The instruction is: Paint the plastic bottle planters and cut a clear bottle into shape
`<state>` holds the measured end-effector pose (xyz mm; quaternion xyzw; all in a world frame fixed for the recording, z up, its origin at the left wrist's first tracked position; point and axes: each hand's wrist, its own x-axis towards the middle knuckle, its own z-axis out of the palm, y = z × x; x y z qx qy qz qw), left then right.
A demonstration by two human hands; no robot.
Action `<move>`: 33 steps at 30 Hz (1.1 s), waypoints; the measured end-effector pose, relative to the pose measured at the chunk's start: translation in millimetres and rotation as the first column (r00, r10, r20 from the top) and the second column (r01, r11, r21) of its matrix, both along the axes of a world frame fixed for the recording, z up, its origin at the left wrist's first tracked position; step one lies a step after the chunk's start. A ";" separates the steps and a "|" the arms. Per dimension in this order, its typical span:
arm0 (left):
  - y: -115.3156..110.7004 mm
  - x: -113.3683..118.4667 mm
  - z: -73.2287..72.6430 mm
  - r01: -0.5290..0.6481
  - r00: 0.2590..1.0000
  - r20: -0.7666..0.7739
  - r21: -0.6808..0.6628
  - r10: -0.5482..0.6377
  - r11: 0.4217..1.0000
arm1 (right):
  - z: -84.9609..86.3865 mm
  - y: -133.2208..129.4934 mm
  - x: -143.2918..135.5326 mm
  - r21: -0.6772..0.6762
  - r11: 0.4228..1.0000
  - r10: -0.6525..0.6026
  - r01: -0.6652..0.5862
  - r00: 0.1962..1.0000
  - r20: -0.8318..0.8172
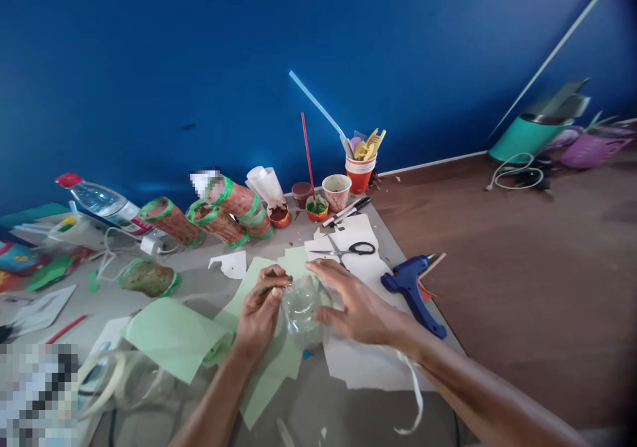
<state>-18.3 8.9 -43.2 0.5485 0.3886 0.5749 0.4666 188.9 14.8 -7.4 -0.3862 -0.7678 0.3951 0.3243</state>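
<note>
Scissors (348, 251) and glue gun (412, 289) crowd the right.
</note>
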 end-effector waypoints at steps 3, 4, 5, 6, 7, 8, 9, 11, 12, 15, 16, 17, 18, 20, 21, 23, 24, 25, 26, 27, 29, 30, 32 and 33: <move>-0.8 1.7 -0.7 0.069 0.996 -0.061 0.050 -0.066 0.996 | -1.9 -3.4 -8.4 -0.059 0.996 0.057 -0.060 0.997 -0.048; -0.9 1.2 -0.7 0.068 0.991 -0.122 0.075 -0.059 0.995 | -1.9 -3.6 -10.2 -0.074 0.995 0.065 -0.070 0.996 -0.065; -1.0 0.2 -0.4 0.049 0.982 -0.185 0.111 -0.028 0.993 | -1.4 -3.5 -11.5 -0.085 0.994 0.060 -0.067 0.995 -0.077; -1.1 -1.2 -0.1 0.014 0.972 -0.236 0.154 0.023 0.988 | -0.6 -3.3 -12.4 -0.097 0.994 0.040 -0.048 0.996 -0.078; -1.6 -2.6 0.5 -0.036 0.960 -0.266 0.201 0.090 0.979 | 0.6 -3.1 -13.0 -0.108 0.994 0.009 -0.016 0.998 -0.068; -2.4 -3.8 1.3 -0.097 0.944 -0.283 0.249 0.168 0.964 | 1.9 -3.0 -13.4 -0.115 0.993 -0.026 0.020 0.998 -0.051; -3.5 -4.5 2.4 -0.150 0.922 -0.302 0.295 0.241 0.944 | 3.3 -3.1 -13.8 -0.117 0.992 -0.054 0.050 0.998 -0.029; -6.7 -3.8 5.9 -0.188 0.866 -0.366 0.390 0.339 0.901 | 5.5 -3.9 -14.8 -0.098 0.989 -0.105 0.106 0.994 0.017; -8.4 -2.3 8.0 -0.164 0.834 -0.415 0.443 0.364 0.881 | 6.0 -4.7 -15.6 -0.074 0.989 -0.124 0.126 0.992 0.035; -11.6 4.5 14.4 -0.052 0.738 -0.530 0.573 0.418 0.818 | 4.9 -7.3 -18.7 0.036 0.988 -0.152 0.150 0.986 0.067; -11.8 6.5 16.0 -0.031 0.716 -0.548 0.594 0.433 0.804 | 4.1 -8.2 -19.6 0.069 0.987 -0.151 0.146 0.986 0.074; -11.7 8.0 17.2 -0.017 0.699 -0.559 0.609 0.445 0.793 | 3.3 -8.9 -20.4 0.098 0.986 -0.144 0.136 0.986 0.079; -11.3 8.7 18.0 -0.010 0.689 -0.564 0.619 0.454 0.785 | 2.7 -9.6 -20.9 0.128 0.984 -0.139 0.127 0.987 0.082; -10.4 8.5 18.8 -0.005 0.681 -0.565 0.633 0.466 0.774 | 2.2 -10.6 -21.1 0.188 0.976 -0.126 0.108 0.988 0.089; -10.2 7.9 19.0 -0.005 0.679 -0.563 0.638 0.472 0.770 | 2.4 -11.0 -21.0 0.221 0.970 -0.120 0.097 0.989 0.092; -10.3 6.6 19.4 -0.012 0.681 -0.553 0.647 0.480 0.762 | 3.1 -11.6 -20.4 0.280 0.957 -0.112 0.078 0.988 0.105; -10.5 6.4 19.8 -0.014 0.683 -0.549 0.650 0.482 0.760 | 3.3 -11.8 -20.1 0.301 0.951 -0.112 0.073 0.987 0.115; -10.9 6.4 20.3 -0.017 0.683 -0.545 0.653 0.486 0.757 | 3.3 -12.0 -19.9 0.319 0.945 -0.112 0.066 0.985 0.128; -11.2 6.8 21.0 -0.024 0.681 -0.543 0.655 0.492 0.756 | 3.0 -12.2 -19.8 0.336 0.940 -0.114 0.060 0.983 0.142; -11.5 7.4 21.8 -0.037 0.677 -0.538 0.657 0.502 0.753 | 2.4 -12.5 -19.8 0.351 0.935 -0.116 0.054 0.981 0.157; -11.9 8.9 23.3 -0.055 0.667 -0.531 0.665 0.522 0.745 | 0.4 -13.5 -20.2 0.381 0.923 -0.120 0.041 0.976 0.184; -12.1 9.6 24.1 -0.055 0.663 -0.532 0.667 0.527 0.743 | -0.8 -14.3 -20.5 0.399 0.916 -0.123 0.037 0.974 0.192; -12.5 10.5 25.1 -0.039 0.653 -0.544 0.671 0.527 0.741 | -3.0 -16.4 -21.4 0.442 0.896 -0.143 0.043 0.970 0.195; -12.9 10.5 25.3 -0.023 0.645 -0.555 0.673 0.525 0.740 | -3.8 -17.5 -21.8 0.463 0.885 -0.151 0.044 0.969 0.196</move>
